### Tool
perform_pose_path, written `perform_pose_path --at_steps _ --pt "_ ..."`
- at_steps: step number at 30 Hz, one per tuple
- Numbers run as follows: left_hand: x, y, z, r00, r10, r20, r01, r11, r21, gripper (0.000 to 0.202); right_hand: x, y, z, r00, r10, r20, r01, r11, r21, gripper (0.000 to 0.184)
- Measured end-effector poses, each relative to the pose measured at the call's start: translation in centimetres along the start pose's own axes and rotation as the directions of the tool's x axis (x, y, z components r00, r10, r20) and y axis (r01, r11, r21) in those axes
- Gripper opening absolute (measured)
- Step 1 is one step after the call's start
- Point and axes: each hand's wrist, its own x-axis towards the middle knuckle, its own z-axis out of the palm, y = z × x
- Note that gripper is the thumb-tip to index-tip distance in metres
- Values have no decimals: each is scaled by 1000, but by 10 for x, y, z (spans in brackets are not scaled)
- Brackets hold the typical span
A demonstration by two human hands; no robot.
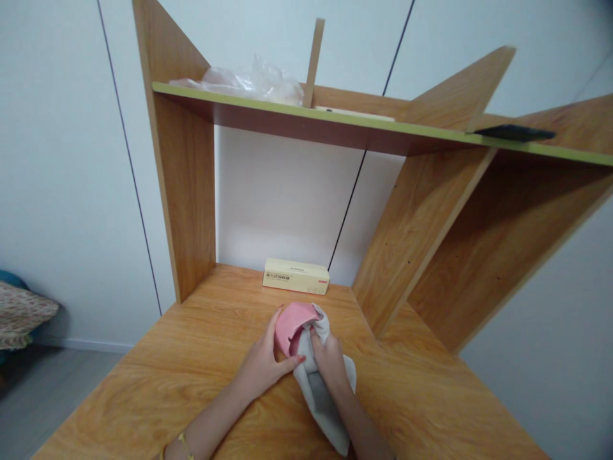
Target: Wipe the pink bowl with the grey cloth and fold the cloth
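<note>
Over the desk, my left hand (263, 361) is closed around the side of a pink rounded cup (294, 319), with its thumb at the rim. The cup is tilted, its opening turned toward me and to the right. My right hand (329, 358) grips a light grey cloth (318, 390), part of which is tucked into the cup's mouth and folded over its right rim. The rest of the cloth hangs down beneath my right wrist. My right fingertips are hidden in the cloth and cup.
A cream box (295, 277) with printed lettering stands at the back of the wooden desk (191, 370). Above runs a shelf (354, 134) bearing a clear plastic bag (258, 82) and a dark flat object (517, 132). Upright wooden panels flank the desk's back.
</note>
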Motion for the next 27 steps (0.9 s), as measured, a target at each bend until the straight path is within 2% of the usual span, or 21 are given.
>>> perform_pose_path --at_steps 1,3,5,7,10,13,17,21,24,27 --pt "0 -1 1 999 35 -10 -36 998 -49 84 0 -1 2 1000 31 1 -31 999 -8 35" --pt "0 0 1 999 35 -40 -37 997 -62 77 0 -3 5 998 55 14 -55 998 -16 35" --pt "-1 3 -2 998 -24 -50 27 998 49 72 0 -5 4 999 38 13 -37 998 -51 36" --pt "-1 9 -6 997 -75 -27 79 974 210 72 1 -7 -1 1000 7 -12 -9 983 -184 42" --pt "-1 18 -12 994 -108 20 92 916 391 70 0 -9 -11 997 -79 -23 61 897 -438 48" --pt "-1 24 -14 992 -112 58 72 882 466 69 -1 -8 -15 992 -128 -5 107 851 -514 53" --pt "-2 22 -14 993 -82 88 33 892 452 73 -1 -2 -11 996 -90 22 91 918 -386 53" --pt "-2 12 -11 998 -69 -1 66 955 288 80 -1 7 -4 994 -110 3 109 981 -163 49" --pt "0 3 -7 999 8 -43 -1 988 156 85 0 11 3 996 -91 -21 90 995 -50 46" --pt "1 -2 -4 997 49 -57 -43 993 112 75 1 11 8 996 -91 14 91 996 8 43"
